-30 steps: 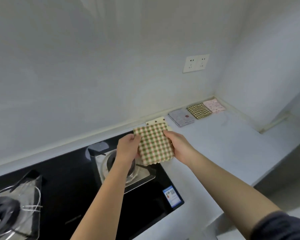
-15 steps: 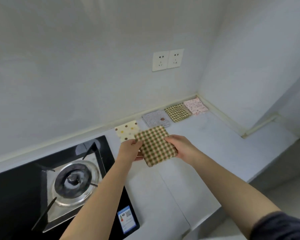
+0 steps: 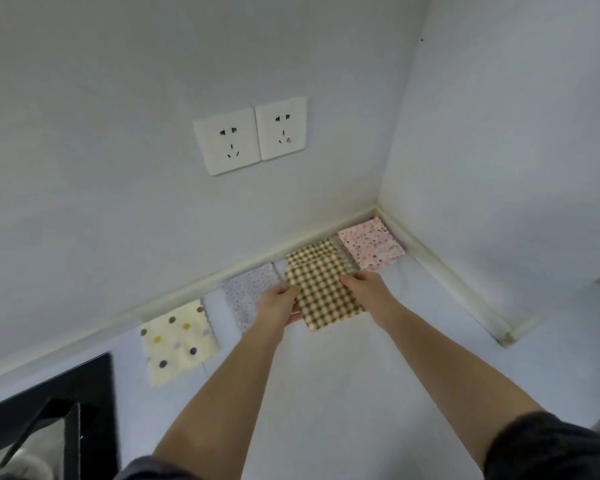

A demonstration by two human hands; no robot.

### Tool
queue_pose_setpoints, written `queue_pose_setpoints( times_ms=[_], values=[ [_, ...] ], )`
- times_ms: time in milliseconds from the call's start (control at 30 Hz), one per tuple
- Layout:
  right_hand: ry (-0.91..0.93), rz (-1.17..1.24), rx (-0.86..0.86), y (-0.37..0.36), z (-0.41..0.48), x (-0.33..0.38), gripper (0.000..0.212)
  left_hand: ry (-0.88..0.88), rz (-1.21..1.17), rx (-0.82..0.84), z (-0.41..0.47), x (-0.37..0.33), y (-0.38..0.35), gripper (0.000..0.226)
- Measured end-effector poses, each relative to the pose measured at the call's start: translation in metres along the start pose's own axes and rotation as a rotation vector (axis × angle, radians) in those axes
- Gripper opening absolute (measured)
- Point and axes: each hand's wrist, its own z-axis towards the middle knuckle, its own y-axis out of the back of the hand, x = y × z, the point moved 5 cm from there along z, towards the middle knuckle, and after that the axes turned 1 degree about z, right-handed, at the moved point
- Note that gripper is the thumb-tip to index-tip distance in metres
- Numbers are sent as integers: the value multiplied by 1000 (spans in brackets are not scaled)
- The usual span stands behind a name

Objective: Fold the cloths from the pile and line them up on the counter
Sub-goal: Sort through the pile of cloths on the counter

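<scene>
Left hand (image 3: 277,304) and right hand (image 3: 367,289) pinch opposite edges of the folded checked cloth (image 3: 323,296) above the counter (image 3: 343,375).

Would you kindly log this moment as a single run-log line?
held: green checked cloth | left hand: pinching | right hand: pinching | counter row: four folded cloths

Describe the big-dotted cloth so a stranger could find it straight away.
Below the double wall socket, folded cloths line the counter along the wall. The dotted cloth is the leftmost, nearest the black stove. Only it is cream with large dots; its neighbours show checks or tiny speckles.
</scene>
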Motion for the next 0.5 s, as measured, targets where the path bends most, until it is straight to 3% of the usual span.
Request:
queue_pose_setpoints(
  times_ms=[133, 400, 500],
  values=[
    [91, -151, 24, 0, 60, 14, 22, -33, 203, -156, 54, -15, -20, 18],
    [211, -368, -95, -11, 128, 8, 35, -52, 607, -263, 119, -23, -34, 17],
    [285, -501, -147, -16, 126, 12, 18, -121, 607, -334, 116, -30, -38, 21]
  ],
)
